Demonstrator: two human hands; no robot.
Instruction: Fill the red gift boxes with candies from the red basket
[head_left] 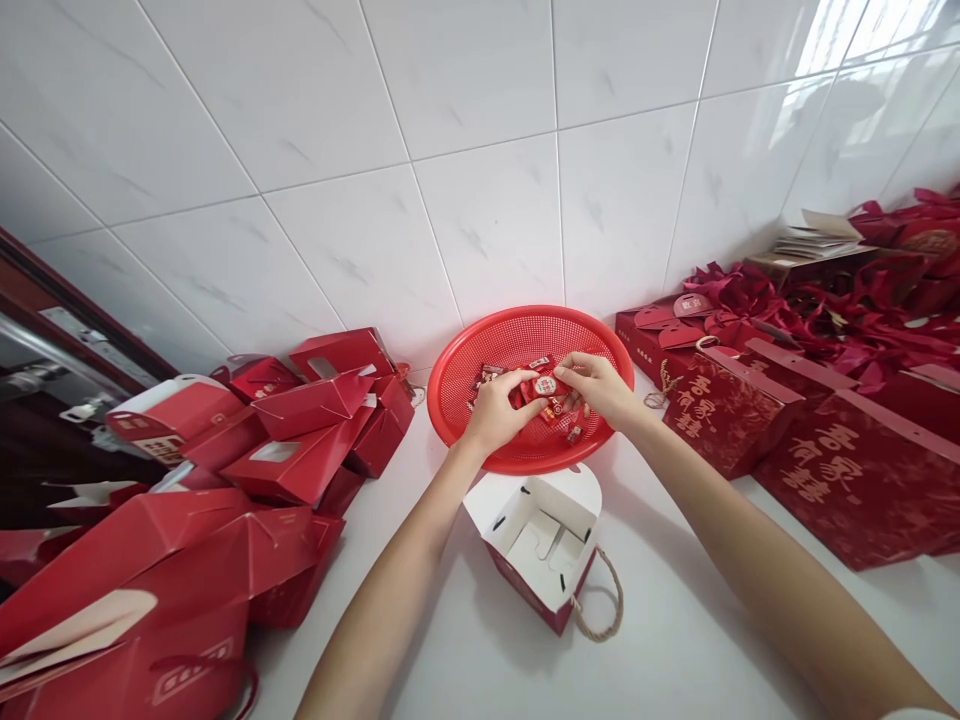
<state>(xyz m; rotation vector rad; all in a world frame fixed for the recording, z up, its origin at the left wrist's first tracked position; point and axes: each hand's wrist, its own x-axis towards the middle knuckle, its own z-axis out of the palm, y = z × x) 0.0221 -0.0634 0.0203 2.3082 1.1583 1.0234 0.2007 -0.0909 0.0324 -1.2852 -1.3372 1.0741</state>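
Now, above an oval basket [517,335] of red meshed plastic, behind an open cardboard box [536,540] with twisted-rope handle [616,590], the left hand [499,412] and right hand [600,388], fingers nearly closed, pinch one small glossy packet [546,387].

Head view, one of one — worn camera is looking forward and down from the person's own head, facing a white tiled wall [487,215] across a white tabletop [660,640], and is standing near enough to be framing the left hand [496,410] and right hand [604,388] over a red basket [525,467] mid-picture.
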